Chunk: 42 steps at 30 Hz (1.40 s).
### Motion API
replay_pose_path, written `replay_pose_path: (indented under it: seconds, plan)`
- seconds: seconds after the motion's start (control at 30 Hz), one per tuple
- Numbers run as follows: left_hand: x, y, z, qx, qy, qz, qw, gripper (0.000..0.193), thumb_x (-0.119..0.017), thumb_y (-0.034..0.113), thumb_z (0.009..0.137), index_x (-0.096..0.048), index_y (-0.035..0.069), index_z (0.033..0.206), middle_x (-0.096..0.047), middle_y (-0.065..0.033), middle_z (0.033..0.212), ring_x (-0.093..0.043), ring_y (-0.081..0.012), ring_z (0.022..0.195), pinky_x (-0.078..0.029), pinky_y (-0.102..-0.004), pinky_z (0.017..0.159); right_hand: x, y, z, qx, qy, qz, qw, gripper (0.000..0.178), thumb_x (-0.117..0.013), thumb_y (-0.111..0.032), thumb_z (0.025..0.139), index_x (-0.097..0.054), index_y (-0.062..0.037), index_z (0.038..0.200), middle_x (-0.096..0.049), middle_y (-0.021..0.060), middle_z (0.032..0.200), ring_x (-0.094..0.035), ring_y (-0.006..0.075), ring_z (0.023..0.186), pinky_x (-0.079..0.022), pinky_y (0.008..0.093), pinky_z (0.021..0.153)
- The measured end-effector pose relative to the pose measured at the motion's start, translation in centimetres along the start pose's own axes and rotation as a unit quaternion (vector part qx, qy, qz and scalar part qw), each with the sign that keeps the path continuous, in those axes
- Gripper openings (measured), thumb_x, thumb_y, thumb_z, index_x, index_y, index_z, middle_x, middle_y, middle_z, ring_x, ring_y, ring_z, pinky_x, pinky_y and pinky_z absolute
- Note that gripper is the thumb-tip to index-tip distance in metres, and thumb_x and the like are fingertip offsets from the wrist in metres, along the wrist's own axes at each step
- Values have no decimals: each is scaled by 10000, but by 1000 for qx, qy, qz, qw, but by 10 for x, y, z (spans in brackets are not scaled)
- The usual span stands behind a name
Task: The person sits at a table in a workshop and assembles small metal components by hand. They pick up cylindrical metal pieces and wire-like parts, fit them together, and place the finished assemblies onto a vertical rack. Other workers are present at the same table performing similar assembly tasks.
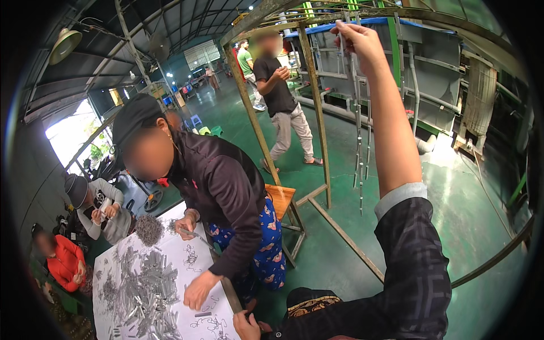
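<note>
My right arm is stretched up to a metal frame [310, 85]. At its top bar, my right hand [362, 45] is closed, thumb and fingers pinched on the upper end of a hanging strand of small grey metal pieces [358, 130]. Other thin strands dangle close by it. Low in the picture, a hand that appears to be my left hand [247, 327] lies by the table's corner, with its fingers mostly hidden. Across the white table [107, 258], a person in a dark jacket [226, 147] bends over, one hand on a thin tool, the other near wire hooks [212, 326].
Grey metal strips [150, 283] and a heap of tangled wire [149, 229] cover much of the table. A wooden stool [280, 198] stands behind the bending person. Frame bars cross the green floor. Someone in a black shirt [277, 79] walks behind the frame; others sit at left.
</note>
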State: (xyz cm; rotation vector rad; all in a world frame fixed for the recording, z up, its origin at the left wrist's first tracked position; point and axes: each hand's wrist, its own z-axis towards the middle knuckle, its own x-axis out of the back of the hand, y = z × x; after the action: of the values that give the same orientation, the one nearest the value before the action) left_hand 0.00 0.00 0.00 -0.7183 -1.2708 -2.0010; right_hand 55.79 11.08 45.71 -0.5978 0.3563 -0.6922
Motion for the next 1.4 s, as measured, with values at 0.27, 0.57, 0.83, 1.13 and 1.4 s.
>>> replay_pose_path:
  seconds: [0.27,0.57,0.83,1.13,1.4]
  plan:
    - [-42,15,-20,30,1,-24,999,189,-605,130,849,-607,-4,982,-594,-226,954,-544,-420,922,-439,-466,830,50,-14,60,18,34,-70,997,279,-637,-381,897,-729,-117,903,-643,-28,707,-559,52,627,-347,216,568]
    - [-2,-14,-5,-6,-1,49,999,181,-624,126,830,-610,5,964,-593,-225,937,-547,-419,901,-443,-464,814,90,17,84,47,124,2,991,204,-654,-243,864,-694,-60,785,-581,55,563,-508,165,450,-387,319,434]
    - [1,-6,1,6,-17,55,998,184,-625,127,828,-605,-3,957,-588,-232,925,-542,-427,892,-438,-476,806,101,7,92,-65,128,16,990,230,-646,-258,872,-653,-73,736,-574,42,554,-514,158,451,-393,280,445]
    - [-12,-21,-5,0,-21,106,994,206,-659,78,764,-566,10,935,-544,-181,902,-531,-388,882,-408,-464,779,110,22,90,-66,186,32,980,227,-706,-253,830,-658,-46,753,-614,85,626,-566,191,505,-419,318,432]
    - [-12,-8,-1,-1,-21,108,994,207,-653,64,767,-565,-1,943,-535,-187,903,-524,-398,887,-408,-463,780,124,12,69,-36,203,-106,973,240,-724,-305,820,-684,-71,783,-615,-3,652,-516,102,507,-408,242,502]
